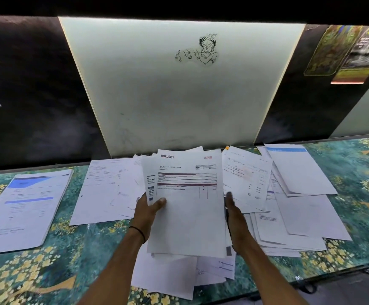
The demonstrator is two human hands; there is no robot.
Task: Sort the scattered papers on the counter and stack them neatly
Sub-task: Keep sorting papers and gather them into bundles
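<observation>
A sheaf of white papers, topped by an invoice with a red logo, is lifted above the counter at the centre. My left hand grips its left edge, thumb on the top sheet. My right hand lies along its right edge with the fingers fairly straight against the side. Loose papers lie scattered under the sheaf. A tidy stack with blue headers sits at the far left. Overlapping sheets lie left of centre, and a wide spread of sheets covers the right.
The counter has a teal and gold flowered surface and its front edge runs across the lower right. A white wall panel with a small ink drawing rises behind it, between dark panels. Coloured posters hang at the upper right.
</observation>
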